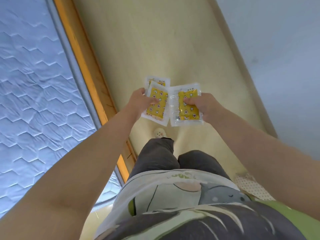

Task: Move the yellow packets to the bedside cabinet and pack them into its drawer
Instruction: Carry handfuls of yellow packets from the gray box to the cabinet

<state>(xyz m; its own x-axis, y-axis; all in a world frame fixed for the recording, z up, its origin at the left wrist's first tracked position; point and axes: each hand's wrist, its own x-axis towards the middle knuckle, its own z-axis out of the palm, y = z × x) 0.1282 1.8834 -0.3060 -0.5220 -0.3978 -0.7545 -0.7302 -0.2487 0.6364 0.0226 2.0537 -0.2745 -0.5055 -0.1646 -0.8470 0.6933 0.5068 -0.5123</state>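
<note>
Home bedroom: quilted mattress (34, 84), bedframe (83, 54)

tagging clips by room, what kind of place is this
Most likely a bedroom: a quilted blue mattress sits in an orange wooden bed frame, beside a pale floor where the person stands.

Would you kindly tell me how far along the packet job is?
Picked up: left hand grips two overlapping yellow packets, right hand grips another packet, over the floor beside the mattress. Remaining: reaching the cabinet and packing the drawer, neither in view.
</note>
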